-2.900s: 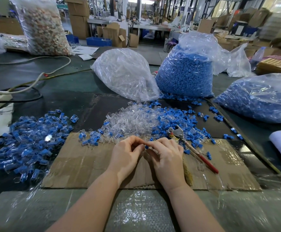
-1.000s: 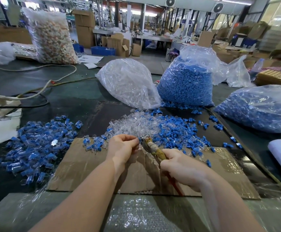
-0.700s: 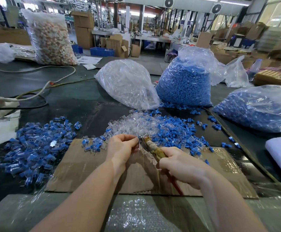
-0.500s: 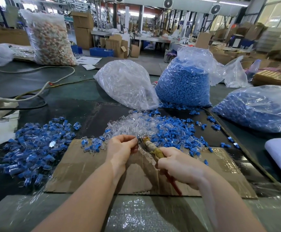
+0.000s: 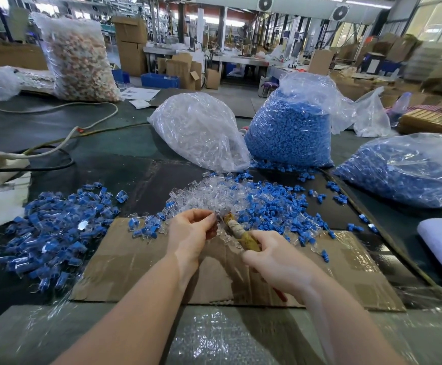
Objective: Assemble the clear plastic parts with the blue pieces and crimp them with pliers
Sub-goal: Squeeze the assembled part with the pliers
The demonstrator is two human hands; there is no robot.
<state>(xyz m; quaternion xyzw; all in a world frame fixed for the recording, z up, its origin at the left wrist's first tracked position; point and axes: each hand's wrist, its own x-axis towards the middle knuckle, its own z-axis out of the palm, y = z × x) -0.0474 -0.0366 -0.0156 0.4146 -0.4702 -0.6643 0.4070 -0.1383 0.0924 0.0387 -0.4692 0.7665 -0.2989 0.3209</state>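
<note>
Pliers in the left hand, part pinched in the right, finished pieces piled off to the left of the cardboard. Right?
Hands are swapped. In the head view the right hand holds the pliers and the left hand pinches the part at their tip. The finished pieces do lie left of the cardboard.

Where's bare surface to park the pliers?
Free: the cardboard sheet left of the left hand, and its right part beyond the right hand. Also dark table between the assembled pile and the clear parts. Crowded: loose blue pieces.
</note>
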